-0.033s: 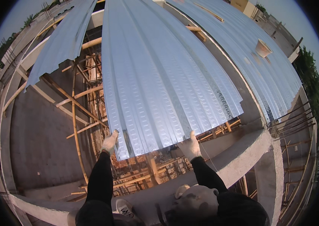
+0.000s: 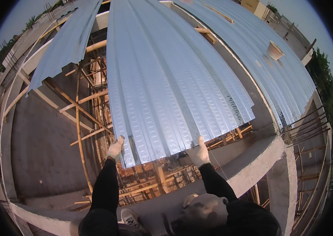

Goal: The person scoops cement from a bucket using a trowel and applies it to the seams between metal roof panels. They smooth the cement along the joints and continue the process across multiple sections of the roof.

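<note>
A long ribbed metal roofing sheet [image 2: 162, 86] stretches away from me over an open gap. My left hand [image 2: 115, 148], in a white knitted glove, grips the sheet's near left corner, thumb on top. Along the near edge, farther right, my right hand [image 2: 199, 154] holds the same sheet, its gloved thumb up over the edge and the other fingers hidden beneath. Small dents run in rows across the near half of the metal. Below the sheet's edge, one of my shoes [image 2: 130, 217] rests by the concrete beam [image 2: 257, 161].
More ribbed sheets lie at the left [image 2: 66, 47] and right; a bucket [image 2: 275, 50] stands on the right-hand sheets [image 2: 249, 51]. Bamboo poles [image 2: 79, 126] cross the deep opening under and left of the held sheet. Bare rebar [image 2: 306, 125] juts out at right.
</note>
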Demonstrator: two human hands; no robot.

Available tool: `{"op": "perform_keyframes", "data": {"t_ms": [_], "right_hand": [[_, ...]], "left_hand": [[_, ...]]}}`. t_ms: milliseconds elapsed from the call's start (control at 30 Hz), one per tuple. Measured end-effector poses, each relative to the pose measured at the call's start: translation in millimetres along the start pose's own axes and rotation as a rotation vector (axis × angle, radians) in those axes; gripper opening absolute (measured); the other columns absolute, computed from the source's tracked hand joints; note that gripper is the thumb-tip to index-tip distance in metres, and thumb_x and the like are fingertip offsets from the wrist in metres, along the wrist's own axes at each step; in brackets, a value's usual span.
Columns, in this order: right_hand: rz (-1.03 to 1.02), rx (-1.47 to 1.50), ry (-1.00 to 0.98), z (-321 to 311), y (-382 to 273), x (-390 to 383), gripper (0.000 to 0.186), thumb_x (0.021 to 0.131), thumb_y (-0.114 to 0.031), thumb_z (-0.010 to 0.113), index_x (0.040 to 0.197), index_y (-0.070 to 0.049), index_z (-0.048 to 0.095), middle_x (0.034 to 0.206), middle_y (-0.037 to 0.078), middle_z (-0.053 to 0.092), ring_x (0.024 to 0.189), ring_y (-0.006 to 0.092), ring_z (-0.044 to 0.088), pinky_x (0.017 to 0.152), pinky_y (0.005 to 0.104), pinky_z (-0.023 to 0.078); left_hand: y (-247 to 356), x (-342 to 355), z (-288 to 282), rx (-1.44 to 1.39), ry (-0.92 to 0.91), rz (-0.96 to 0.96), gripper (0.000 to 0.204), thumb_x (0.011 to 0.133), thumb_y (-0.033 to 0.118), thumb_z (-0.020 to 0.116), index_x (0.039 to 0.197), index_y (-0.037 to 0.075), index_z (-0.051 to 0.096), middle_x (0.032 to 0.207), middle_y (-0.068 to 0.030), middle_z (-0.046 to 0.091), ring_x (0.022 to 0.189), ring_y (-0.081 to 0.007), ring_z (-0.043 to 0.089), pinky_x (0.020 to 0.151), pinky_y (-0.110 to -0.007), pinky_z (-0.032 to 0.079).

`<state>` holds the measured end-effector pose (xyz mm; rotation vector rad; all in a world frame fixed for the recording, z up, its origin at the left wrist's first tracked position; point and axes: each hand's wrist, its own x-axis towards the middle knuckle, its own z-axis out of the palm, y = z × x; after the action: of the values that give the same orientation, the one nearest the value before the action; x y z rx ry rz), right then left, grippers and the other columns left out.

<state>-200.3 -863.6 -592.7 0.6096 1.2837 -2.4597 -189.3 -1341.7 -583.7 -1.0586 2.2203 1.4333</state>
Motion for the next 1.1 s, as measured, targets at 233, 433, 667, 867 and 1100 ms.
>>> {"op": "perform_keyframes", "data": {"t_ms": [233,433,667,867,1100], "right_hand": [[-0.123,-0.089,0.376,36,-3,31,0.046,0.112,-0.035,0.074,0.134,0.005,0.073,0.109,0.004,0.073,0.100,0.0179,0.067,0.088,0.0356,0.055],[-0.248,-0.360,0.343,5,-10,34,0.031,0.107,-0.022,0.079,0.119,0.007,0.077,0.100,0.003,0.075,0.084,0.0134,0.065,0.072,0.0365,0.054],[-0.297,-0.381,0.297,12,0,30,0.026,0.106,-0.021,0.080,0.102,0.005,0.081,0.076,-0.006,0.063,0.070,0.0082,0.052,0.064,0.0359,0.043],[-0.215,-0.461,0.257,-27,-9,16,0.027,0.106,-0.022,0.081,0.105,0.005,0.082,0.078,-0.005,0.064,0.073,0.0081,0.054,0.066,0.0343,0.045],[-0.189,-0.621,0.339,-24,-16,-32,0.040,0.105,-0.023,0.081,0.130,0.008,0.081,0.091,0.001,0.074,0.083,0.0100,0.062,0.077,0.0311,0.052]], "left_hand": [[-43,62,-14,0.075,-0.045,0.150,0.073,0.115,0.071,0.048,0.107,0.003,0.075,0.095,-0.0071,0.073,0.090,-0.0264,0.066,0.084,-0.045,0.052],[-53,84,13,0.033,0.090,0.182,0.079,0.116,0.067,0.042,0.121,-0.004,0.076,0.112,-0.0266,0.079,0.115,-0.0457,0.073,0.102,-0.053,0.053],[-59,73,-3,-0.040,0.165,0.265,0.050,0.118,0.051,0.055,0.104,0.006,0.072,0.086,-0.0072,0.065,0.079,-0.0236,0.061,0.073,-0.041,0.047],[-54,25,39,-0.198,0.097,0.202,0.040,0.120,0.044,0.057,0.116,0.009,0.076,0.088,0.0031,0.066,0.077,-0.0120,0.058,0.072,-0.031,0.049],[-41,-35,34,-0.412,0.072,0.113,0.037,0.118,0.043,0.063,0.128,0.010,0.076,0.097,0.0050,0.068,0.085,-0.0063,0.057,0.076,-0.029,0.048]]}}
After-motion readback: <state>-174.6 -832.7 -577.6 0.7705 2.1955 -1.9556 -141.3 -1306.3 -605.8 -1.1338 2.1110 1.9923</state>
